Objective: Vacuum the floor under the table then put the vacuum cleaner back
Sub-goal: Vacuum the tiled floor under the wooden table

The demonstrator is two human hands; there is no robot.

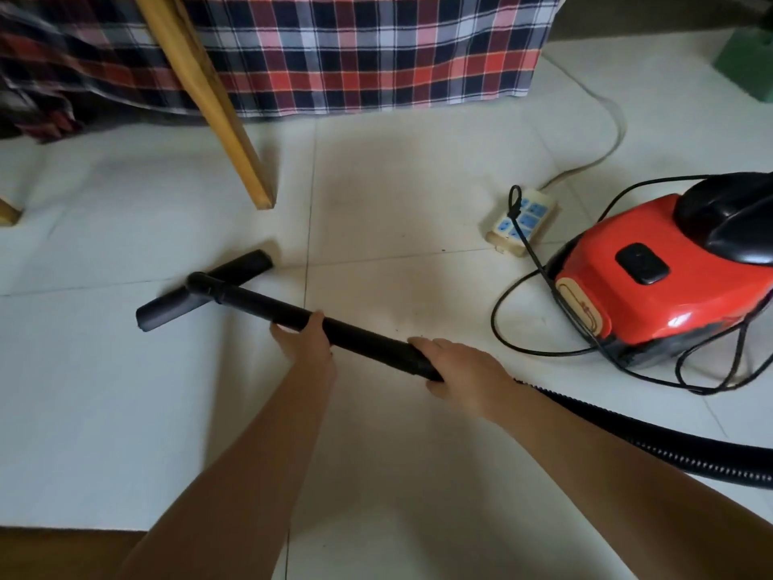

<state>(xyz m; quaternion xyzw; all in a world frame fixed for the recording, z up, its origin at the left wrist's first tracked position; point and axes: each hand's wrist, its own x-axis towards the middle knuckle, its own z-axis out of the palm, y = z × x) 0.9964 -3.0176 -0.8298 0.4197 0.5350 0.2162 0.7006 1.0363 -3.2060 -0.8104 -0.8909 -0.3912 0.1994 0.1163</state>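
A black vacuum wand lies low over the white tiled floor, running from lower right to upper left. Its flat black floor nozzle rests on the tiles just in front of a wooden table leg. My left hand grips the wand from below at its middle. My right hand holds the wand's rear end where the ribbed black hose joins. The red and black vacuum cleaner body sits on the floor at the right.
A plaid tablecloth hangs down at the back. A cream power strip lies left of the cleaner, with a pale cable running back. Black cord loops lie around the cleaner. A green box stands far right.
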